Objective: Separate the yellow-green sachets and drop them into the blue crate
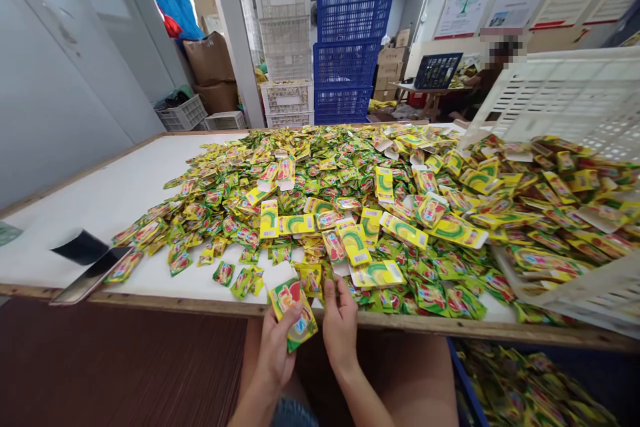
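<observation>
At the white table [125, 173], before the heaped sachets [235, 207], the left hand [279, 341], wrapped around the carton [290, 297], should grip lightly, the right hand [341, 323], half curled, its hold unclear, staying near the uncrushed flap [277, 273].

L hand [274, 345] & R hand [340, 325] are seen, 2 ttl; 1 box [287, 297] is held. 3 stacked blue crates [353, 10], 4 wall posters [467, 3], 1 bkgd co-worker [484, 83] are counted; sm. sachets [223, 273] can't be tallied, too many.
</observation>
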`<act>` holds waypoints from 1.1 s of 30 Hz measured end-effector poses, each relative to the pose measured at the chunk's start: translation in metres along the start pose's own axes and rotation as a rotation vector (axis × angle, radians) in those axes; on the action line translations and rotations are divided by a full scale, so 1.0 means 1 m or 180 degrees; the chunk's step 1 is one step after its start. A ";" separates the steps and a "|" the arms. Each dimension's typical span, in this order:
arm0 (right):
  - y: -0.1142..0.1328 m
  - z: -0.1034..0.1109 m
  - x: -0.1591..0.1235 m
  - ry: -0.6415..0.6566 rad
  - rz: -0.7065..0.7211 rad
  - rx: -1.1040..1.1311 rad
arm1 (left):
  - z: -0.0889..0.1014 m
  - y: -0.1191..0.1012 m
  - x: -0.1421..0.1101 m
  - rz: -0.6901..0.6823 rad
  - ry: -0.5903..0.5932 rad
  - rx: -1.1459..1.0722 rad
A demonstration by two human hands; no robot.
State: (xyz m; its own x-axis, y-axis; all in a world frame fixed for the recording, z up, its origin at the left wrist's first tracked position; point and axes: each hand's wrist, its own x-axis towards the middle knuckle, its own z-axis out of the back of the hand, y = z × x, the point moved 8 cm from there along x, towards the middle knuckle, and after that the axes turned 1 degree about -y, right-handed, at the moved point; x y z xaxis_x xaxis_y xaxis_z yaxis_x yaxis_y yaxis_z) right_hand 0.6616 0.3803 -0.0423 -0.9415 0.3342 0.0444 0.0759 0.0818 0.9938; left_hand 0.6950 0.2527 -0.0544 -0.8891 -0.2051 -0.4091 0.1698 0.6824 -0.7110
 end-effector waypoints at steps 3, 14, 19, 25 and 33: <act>-0.006 0.007 -0.005 0.0047 -0.0110 -0.0117 | -0.001 -0.001 0.002 -0.0021 0.0076 0.0163; 0.002 0.005 0.000 0.0855 -0.0172 -0.0215 | 0.008 0.006 0.006 0.0082 0.0170 0.0922; 0.013 0.027 0.008 0.0518 -0.0088 -0.0145 | 0.002 0.007 0.005 0.0181 0.0420 0.1207; 0.062 0.026 0.013 0.0789 0.0736 -0.0271 | -0.022 0.015 -0.003 0.0223 0.1208 0.1704; 0.087 0.003 0.004 0.1863 0.1408 -0.1931 | -0.028 0.007 -0.005 -0.0126 0.1409 0.2278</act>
State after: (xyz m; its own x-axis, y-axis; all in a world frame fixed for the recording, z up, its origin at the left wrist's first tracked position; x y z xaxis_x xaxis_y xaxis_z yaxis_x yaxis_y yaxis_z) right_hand 0.6650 0.3915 0.0438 -0.8957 -0.3187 0.3101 0.4364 -0.4958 0.7509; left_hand 0.6889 0.2786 -0.0408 -0.9594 0.1763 -0.2204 0.2307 0.0403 -0.9722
